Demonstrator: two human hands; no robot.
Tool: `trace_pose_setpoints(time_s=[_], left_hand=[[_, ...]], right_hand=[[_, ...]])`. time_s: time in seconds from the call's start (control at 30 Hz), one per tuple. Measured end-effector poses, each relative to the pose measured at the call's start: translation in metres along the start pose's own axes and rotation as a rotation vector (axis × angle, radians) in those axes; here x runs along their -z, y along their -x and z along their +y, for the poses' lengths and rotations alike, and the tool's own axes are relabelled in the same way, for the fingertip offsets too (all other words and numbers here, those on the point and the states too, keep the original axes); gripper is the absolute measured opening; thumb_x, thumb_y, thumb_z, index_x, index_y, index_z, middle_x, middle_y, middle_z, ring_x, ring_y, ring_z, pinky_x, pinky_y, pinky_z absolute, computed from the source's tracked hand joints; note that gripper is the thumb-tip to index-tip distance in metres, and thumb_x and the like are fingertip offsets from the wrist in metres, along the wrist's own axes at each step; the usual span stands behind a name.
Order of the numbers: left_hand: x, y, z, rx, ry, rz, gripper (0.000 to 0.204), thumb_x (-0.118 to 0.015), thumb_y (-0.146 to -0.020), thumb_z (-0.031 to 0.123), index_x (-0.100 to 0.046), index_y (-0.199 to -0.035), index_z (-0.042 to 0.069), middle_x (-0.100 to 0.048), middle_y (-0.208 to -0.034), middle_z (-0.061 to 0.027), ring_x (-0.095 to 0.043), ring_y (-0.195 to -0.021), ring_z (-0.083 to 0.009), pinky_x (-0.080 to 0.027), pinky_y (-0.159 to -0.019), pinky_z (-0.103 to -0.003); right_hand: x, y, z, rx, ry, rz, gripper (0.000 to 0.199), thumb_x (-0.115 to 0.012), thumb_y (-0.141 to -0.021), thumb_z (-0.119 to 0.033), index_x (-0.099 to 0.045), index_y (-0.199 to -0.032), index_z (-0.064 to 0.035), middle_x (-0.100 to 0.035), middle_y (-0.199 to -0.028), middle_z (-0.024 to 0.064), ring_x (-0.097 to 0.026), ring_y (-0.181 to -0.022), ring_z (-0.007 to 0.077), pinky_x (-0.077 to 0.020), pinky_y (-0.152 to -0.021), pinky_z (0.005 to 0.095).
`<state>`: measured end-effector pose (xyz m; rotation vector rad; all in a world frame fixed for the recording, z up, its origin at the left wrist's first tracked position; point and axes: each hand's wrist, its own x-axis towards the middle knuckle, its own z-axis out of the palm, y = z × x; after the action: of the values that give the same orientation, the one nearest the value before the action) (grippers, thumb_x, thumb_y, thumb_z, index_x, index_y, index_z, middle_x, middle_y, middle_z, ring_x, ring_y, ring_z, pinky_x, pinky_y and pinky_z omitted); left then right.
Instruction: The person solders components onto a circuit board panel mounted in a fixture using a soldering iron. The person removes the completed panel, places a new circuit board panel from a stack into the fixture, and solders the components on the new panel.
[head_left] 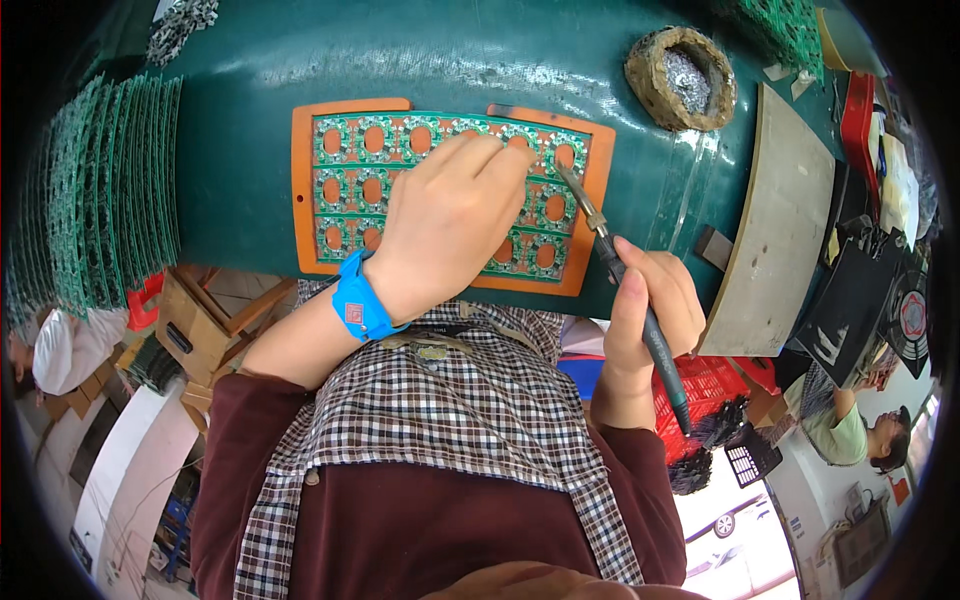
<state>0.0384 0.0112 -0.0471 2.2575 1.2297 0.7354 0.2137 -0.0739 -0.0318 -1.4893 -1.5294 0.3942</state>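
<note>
A green circuit board panel (350, 153) with rows of oval cut-outs lies in an orange tray (303, 220) on the bench. My right hand (650, 305) grips a soldering iron (655, 345) like a pen. Its metal tip touches or hovers just over the panel at the upper right cut-out; I cannot tell which. My left hand (450, 220), with a blue wristband (362, 302) at the wrist, is over the middle of the panel. Its fingers are curled and drawn together near the iron's tip, and whatever they pinch is hidden. The hand covers several of the cut-outs.
A stack of green boards (110, 180) stands on edge at the left. At the back right sits a rough round pot (645, 80) with silvery bits inside. A grey plate (775, 220) lies right of the tray. Beyond it are a black fan (908, 310) and a person (845, 430).
</note>
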Motion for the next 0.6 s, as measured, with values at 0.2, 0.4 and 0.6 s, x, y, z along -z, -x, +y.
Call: trace_pose_setpoints(time_s=[0.2,0.4,0.6], left_hand=[[-0.002,-0.004,-0.003,-0.061,0.026,-0.044,0.018,-0.065,-0.076,0.001,-0.065,-0.093,0.006,-0.057,-0.076,-0.0066,-0.058,-0.072,-0.0245,-0.048,-0.062,-0.035],[0.004,-0.005,-0.004,-0.010,-0.010,0.022,0.018,-0.064,-0.076,-0.001,-0.065,-0.092,0.005,-0.054,-0.077,-0.0065,-0.058,-0.069,-0.0232,-0.047,-0.060,-0.034],[0.001,-0.008,-0.005,0.050,0.034,-0.024,0.013,-0.063,-0.074,0.003,-0.059,-0.086,0.004,-0.048,-0.085,-0.0065,-0.059,-0.073,-0.0224,-0.050,-0.055,-0.034]], right_hand=[[-0.003,-0.003,0.001,-0.009,-0.003,-0.022,0.014,-0.063,-0.074,0.000,-0.068,-0.087,0.0050,-0.063,-0.067,0.0114,-0.059,-0.054,0.0197,-0.0467,-0.049,0.0273],[-0.002,-0.009,-0.002,0.031,0.002,0.000,0.014,-0.062,-0.075,0.001,-0.068,-0.086,0.0054,-0.062,-0.064,0.0110,-0.060,-0.053,0.0205,-0.0472,-0.049,0.0278],[-0.015,-0.012,-0.002,0.033,-0.005,-0.037,0.012,-0.065,-0.074,-0.001,-0.068,-0.085,0.0040,-0.063,-0.067,0.0107,-0.060,-0.054,0.0205,-0.0476,-0.050,0.0271]])
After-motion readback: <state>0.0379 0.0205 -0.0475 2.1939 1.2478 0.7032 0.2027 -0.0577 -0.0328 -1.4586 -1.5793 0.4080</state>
